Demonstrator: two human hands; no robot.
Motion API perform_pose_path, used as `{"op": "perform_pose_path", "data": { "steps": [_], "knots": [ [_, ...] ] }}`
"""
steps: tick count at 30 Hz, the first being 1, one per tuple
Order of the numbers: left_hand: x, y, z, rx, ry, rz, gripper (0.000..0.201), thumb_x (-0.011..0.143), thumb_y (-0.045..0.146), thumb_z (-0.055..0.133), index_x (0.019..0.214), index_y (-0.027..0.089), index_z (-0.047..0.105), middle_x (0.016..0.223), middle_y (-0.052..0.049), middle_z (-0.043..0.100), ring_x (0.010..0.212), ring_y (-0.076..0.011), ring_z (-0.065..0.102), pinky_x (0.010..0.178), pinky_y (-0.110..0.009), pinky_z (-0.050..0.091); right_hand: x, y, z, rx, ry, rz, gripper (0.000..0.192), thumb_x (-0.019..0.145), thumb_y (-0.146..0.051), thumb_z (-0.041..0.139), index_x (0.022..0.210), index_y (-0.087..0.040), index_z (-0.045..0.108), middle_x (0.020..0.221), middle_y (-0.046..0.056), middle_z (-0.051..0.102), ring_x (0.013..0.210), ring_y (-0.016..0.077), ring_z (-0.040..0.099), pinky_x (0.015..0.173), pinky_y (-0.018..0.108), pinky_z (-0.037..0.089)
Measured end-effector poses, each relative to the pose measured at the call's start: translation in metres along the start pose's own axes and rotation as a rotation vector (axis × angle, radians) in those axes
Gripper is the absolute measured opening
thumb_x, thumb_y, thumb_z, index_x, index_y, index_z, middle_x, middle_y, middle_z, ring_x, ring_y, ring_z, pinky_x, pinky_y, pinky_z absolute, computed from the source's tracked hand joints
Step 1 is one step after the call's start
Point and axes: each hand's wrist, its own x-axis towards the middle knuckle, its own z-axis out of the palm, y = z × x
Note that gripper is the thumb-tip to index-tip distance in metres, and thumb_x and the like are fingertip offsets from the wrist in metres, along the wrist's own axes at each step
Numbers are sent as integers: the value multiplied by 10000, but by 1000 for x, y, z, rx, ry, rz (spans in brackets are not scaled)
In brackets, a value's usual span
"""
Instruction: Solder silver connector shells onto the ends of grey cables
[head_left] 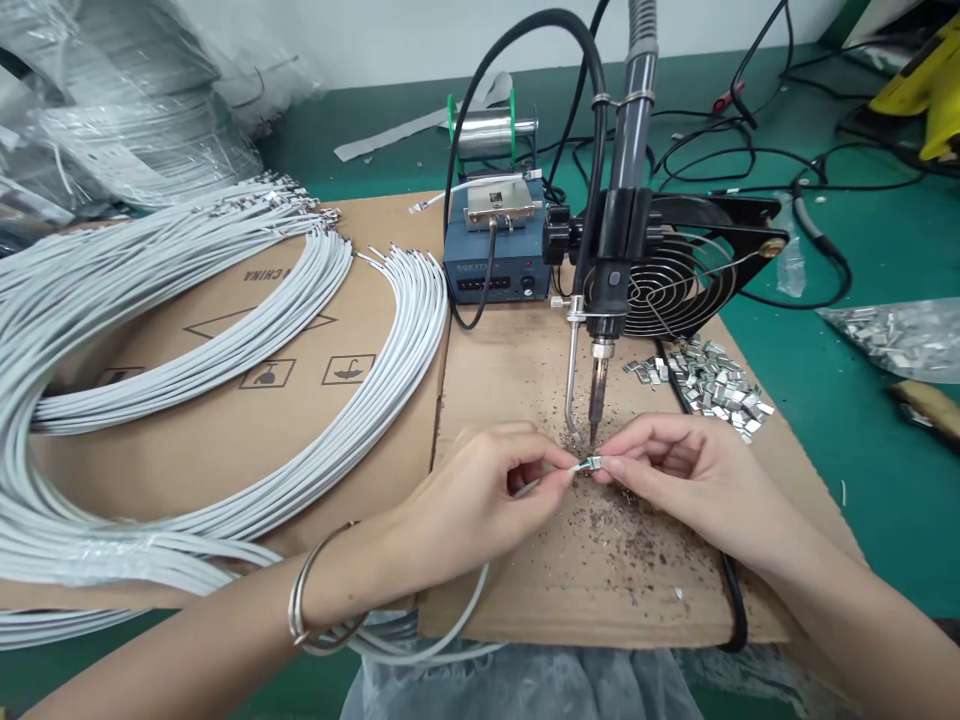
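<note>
Pinching is how we are holding things right now: our left hand (469, 500) is nipping the end of a thin white wire (480, 590) between thumb and forefinger, and our right hand (679, 475) is nipping a small metal clip (591, 463) the same way, the two meeting just below the soldering iron tip (595, 425).

Going left to right, the white cable bundles (225, 330) are lying in wide arcs over the flattened cardboard (247, 440), and our own wire is looping back toward them. In our judgement it could be tugging on the joint and pulling the wire end out of the clip. At the centre, our fingertips are sitting very near the iron tip, so a small upward slip is risking a burn. The clip is tiny, and a loosening pinch is likely dropping it among the dark flecks on the board.

Further right, loose metal clips (709, 385) are heaped beside a fan (675, 270) and a blue soldering station (495, 265). Everything is resting on a green bench (862, 440) with black cords trailing across it and a pale wall behind.
</note>
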Motion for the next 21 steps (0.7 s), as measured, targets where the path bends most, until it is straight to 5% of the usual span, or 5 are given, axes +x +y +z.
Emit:
{"op": "perform_pose_path", "data": {
  "steps": [7, 21],
  "knots": [
    [2, -1, -1, 105, 53, 125, 215, 825, 173, 515, 942, 193, 694, 644, 10, 532, 596, -102, 488, 572, -215, 368, 2, 0, 0, -16, 7, -36, 37, 675, -227, 683, 698, -198, 679, 649, 41, 725, 580, 153, 656, 503, 212, 498],
    [3, -2, -2, 114, 50, 89, 204, 832, 186, 502, 918, 169, 686, 696, -3, 575, 617, -105, 496, 604, -229, 371, 3, -3, 1, 67, 6, -5, 94, 626, -216, 745, 692, -196, 682, 664, 34, 732, 610, 144, 667, 533, 192, 502]
  ]
}}
